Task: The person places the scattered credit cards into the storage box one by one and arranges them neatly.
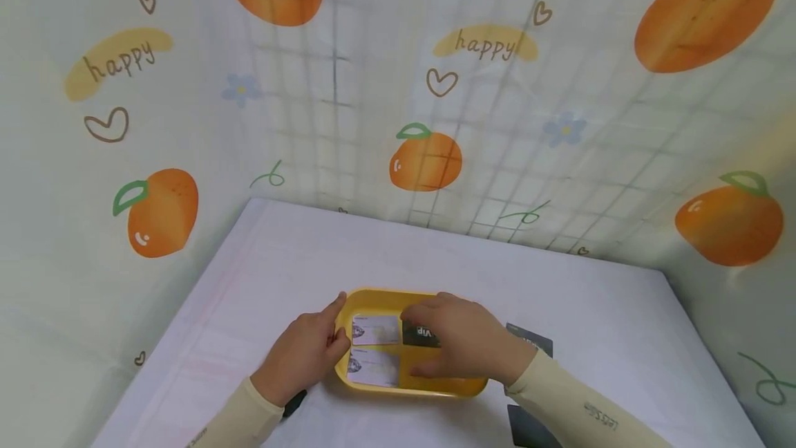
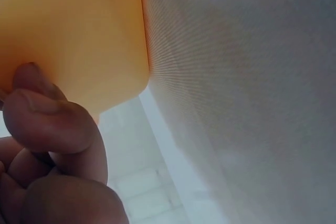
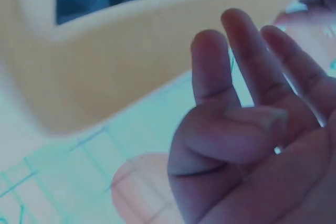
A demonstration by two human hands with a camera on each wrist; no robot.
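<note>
A shallow yellow tray (image 1: pixel 373 388) sits on the table before me. At its left end lie two pale printed cards, an upper card (image 1: pixel 376 330) and a lower card (image 1: pixel 374 367). A black card marked "Vip" (image 1: pixel 418 334) lies beside the upper one, partly under my right hand (image 1: pixel 463 341). That hand hovers over the tray's right half, fingers (image 3: pixel 211 61) extended and thumb bent, with nothing between them. My left hand (image 1: pixel 305 351) grips the tray's left rim, thumb over the edge and index finger along the upper left corner.
Right of the tray lie a black card (image 1: pixel 539 339), partly behind my right wrist, and a nearer black card (image 1: pixel 528 427). A dark item (image 1: pixel 294 404) shows beside my left wrist. A white tabletop (image 1: pixel 298 240) meets cloth walls printed with oranges (image 1: pixel 425 162).
</note>
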